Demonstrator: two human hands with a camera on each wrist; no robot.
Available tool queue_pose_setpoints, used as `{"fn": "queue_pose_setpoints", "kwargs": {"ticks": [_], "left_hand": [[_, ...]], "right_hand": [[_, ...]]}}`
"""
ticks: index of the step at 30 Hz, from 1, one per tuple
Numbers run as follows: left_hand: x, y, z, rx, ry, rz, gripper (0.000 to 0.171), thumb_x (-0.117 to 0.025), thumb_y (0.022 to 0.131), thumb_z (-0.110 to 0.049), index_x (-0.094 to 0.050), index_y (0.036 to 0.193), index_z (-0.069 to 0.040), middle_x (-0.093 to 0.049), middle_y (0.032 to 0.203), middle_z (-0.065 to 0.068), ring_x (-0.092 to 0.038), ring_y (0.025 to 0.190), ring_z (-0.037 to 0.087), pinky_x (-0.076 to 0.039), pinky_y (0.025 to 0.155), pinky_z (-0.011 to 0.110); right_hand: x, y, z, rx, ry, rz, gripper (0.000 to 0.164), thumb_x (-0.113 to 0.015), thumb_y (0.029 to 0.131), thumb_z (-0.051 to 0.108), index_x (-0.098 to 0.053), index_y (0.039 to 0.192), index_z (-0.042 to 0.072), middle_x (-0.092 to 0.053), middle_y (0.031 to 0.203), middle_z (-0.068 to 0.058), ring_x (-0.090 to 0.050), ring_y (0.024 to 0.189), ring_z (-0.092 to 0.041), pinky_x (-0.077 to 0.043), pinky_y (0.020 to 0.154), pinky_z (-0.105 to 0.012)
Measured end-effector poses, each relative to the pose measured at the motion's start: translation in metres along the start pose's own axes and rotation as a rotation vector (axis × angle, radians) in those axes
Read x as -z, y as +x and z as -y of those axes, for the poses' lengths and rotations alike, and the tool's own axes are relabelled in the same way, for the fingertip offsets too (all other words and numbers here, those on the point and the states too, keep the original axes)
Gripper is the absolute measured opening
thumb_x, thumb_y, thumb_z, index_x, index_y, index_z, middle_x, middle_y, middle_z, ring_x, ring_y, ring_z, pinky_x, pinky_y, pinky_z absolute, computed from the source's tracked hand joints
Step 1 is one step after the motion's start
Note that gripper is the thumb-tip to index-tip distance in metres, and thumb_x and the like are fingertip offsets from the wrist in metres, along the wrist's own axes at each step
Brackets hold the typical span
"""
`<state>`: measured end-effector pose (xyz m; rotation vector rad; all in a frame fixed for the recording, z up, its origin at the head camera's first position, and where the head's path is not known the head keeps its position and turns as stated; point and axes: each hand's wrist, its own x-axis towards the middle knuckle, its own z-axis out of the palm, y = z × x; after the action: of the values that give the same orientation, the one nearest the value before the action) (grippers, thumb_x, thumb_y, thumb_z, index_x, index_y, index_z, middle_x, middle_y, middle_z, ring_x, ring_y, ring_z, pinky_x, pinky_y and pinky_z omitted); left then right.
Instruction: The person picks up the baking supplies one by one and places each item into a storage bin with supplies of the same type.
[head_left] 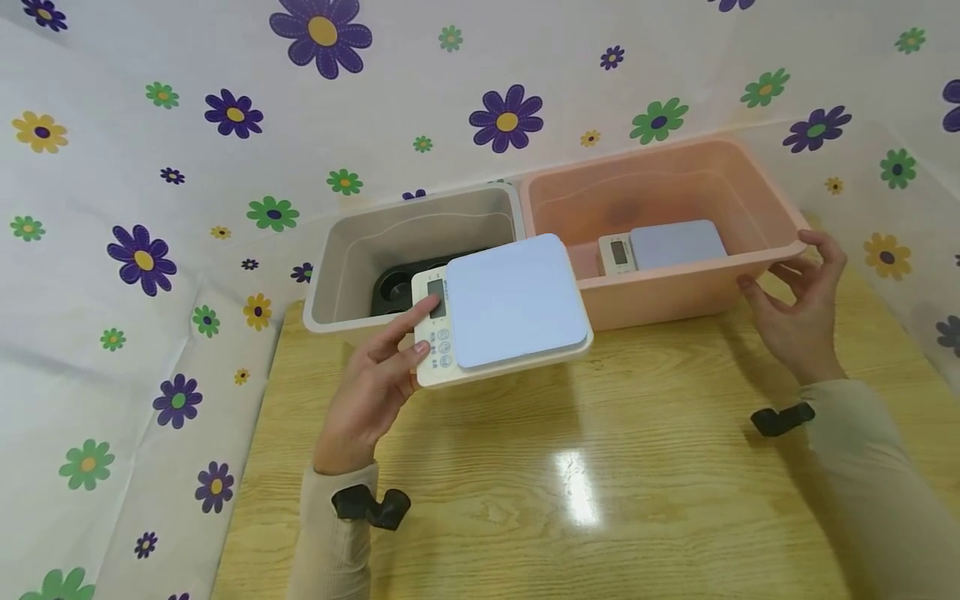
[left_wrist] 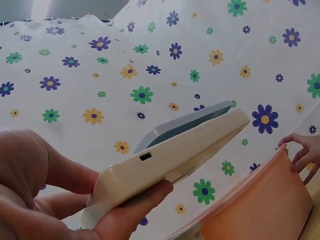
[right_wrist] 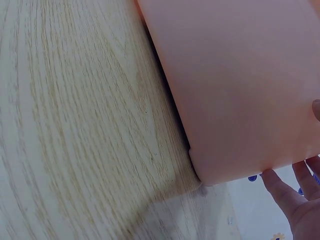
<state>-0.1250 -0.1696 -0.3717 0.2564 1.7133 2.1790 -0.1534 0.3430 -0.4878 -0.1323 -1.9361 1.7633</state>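
My left hand [head_left: 367,396] grips a white kitchen scale [head_left: 517,304] by its end with the display and buttons, holding it tilted above the table. In the left wrist view, the thumb and fingers pinch that scale [left_wrist: 170,160] edge-on, and a small port shows in its side. At the right front corner of a pink plastic bin [head_left: 660,300], my right hand [head_left: 802,308] holds the wall, with fingers at the rim and the thumb against the front. Inside the pink bin lies a second kitchen scale [head_left: 678,244], partly hidden by the front wall.
Left of the pink bin stands a grey bin [head_left: 318,287] with a black object with round hollows [head_left: 392,292] inside, partly covered by the held scale. Both bins are on a wooden table [head_left: 487,483]. Behind them hangs a white flowered sheet [head_left: 420,92].
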Motion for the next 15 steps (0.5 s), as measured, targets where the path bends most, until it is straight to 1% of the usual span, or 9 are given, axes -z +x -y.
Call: {"fn": "queue_pose_setpoints", "kwargs": {"ticks": [4,7,11,15], "left_hand": [[-0.009,0.015,-0.007,0.005,-0.034,0.016,0.061,-0.045,0.112,0.005,-0.038,0.171,-0.010,-0.048,0.156,0.007,-0.068,0.115,0.013,-0.065,0.084,0.021],[-0.017,0.027,-0.013,0.004,-0.056,0.040,0.062,-0.044,0.112,0.005,-0.035,0.171,-0.009,-0.049,0.154,0.008,-0.069,0.116,0.014,-0.065,0.084,0.022],[-0.033,0.044,-0.018,0.017,-0.068,0.053,0.061,-0.047,0.111,0.005,-0.039,0.170,-0.008,-0.048,0.158,0.010,-0.069,0.120,0.016,-0.067,0.086,0.026],[-0.049,0.059,-0.021,0.043,-0.074,0.070,0.060,-0.049,0.111,0.005,-0.041,0.169,-0.008,-0.048,0.160,0.014,-0.068,0.121,0.018,-0.067,0.085,0.026]], "right_hand": [[-0.001,0.001,0.000,0.006,0.019,0.004,0.080,-0.074,0.095,-0.006,-0.037,0.158,0.026,-0.051,0.143,-0.001,-0.062,0.128,-0.013,-0.059,0.083,-0.008],[-0.001,0.001,0.001,0.023,0.030,0.011,0.079,-0.073,0.095,-0.007,-0.037,0.158,0.025,-0.049,0.145,-0.003,-0.063,0.127,-0.013,-0.060,0.081,-0.009],[0.000,0.001,0.001,0.029,0.034,0.012,0.078,-0.074,0.095,-0.007,-0.037,0.157,0.024,-0.049,0.146,-0.003,-0.063,0.127,-0.013,-0.060,0.080,-0.009],[0.000,0.000,0.001,0.027,0.036,0.006,0.078,-0.074,0.095,-0.006,-0.038,0.157,0.024,-0.051,0.144,-0.003,-0.063,0.127,-0.013,-0.060,0.080,-0.009]]}}
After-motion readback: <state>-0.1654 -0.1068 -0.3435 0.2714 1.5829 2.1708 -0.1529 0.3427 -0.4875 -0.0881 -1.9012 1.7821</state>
